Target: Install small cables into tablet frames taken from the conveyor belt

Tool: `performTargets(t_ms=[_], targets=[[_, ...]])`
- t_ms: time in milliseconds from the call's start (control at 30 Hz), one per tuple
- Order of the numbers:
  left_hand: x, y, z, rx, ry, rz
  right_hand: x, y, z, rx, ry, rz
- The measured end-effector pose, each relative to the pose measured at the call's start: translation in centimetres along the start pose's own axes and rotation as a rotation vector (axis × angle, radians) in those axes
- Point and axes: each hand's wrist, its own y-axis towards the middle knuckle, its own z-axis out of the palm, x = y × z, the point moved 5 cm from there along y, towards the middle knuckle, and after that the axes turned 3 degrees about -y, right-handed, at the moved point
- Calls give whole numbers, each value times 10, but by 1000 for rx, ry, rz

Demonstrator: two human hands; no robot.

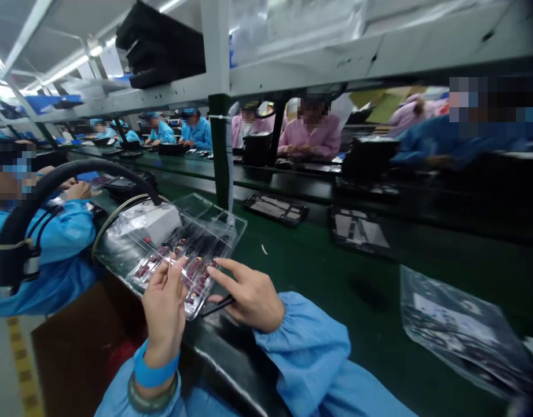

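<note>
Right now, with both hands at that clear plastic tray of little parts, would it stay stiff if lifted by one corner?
Probably not. The clear tray looks thin and see-through, so it would likely flex. It seems light, so a nudge from the left hand or right hand could slide it. The small parts might spill out.

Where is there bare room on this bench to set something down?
Bare green belt lies between the clear parts tray, the two black trays and the plastic bag. It is crowded around the clear tray, where the left hand and right hand work.
</note>
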Motion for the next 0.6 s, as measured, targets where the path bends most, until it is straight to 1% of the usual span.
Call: performTargets(t_ms=[67, 100, 133, 167, 200, 233, 300, 367, 400, 433, 500, 533, 567, 600], targets=[[2, -12, 8, -6, 57, 22, -4, -6, -26, -33, -13, 5], [4, -18, 11, 3, 112, 55, -6, -10, -39, -55, -47, 24], [5, -25, 15, 26, 184, 118, -7, -13, -54, -88, -106, 58], [6, -33, 20, 71, 273, 215, -8, -16, -70, -131, -191, 95], [6, -41, 27, 149, 368, 336, -6, -19, -86, -172, -299, 116], [7, -51, 36, 255, 456, 471, -2, -21, -102, -204, -421, 113], [10, -72, 55, 510, 578, 744, 12, -20, -131, -216, -647, 27], [12, -92, 68, 739, 602, 967, 27, -14, -153, -128, -792, -93], [11, -100, 72, 809, 588, 1060, 34, -10, -162, -64, -844, -138], [9, -107, 74, 852, 571, 1141, 39, -7, -171, -7, -886, -173], [3, -118, 75, 893, 543, 1255, 47, -5, -188, 64, -919, -242], [-1, -122, 73, 883, 532, 1274, 51, -9, -195, 74, -890, -271], [-5, -123, 69, 841, 513, 1248, 53, -15, -204, 38, -809, -248], [-9, -120, 64, 773, 476, 1157, 53, -25, -214, -32, -697, -176]])
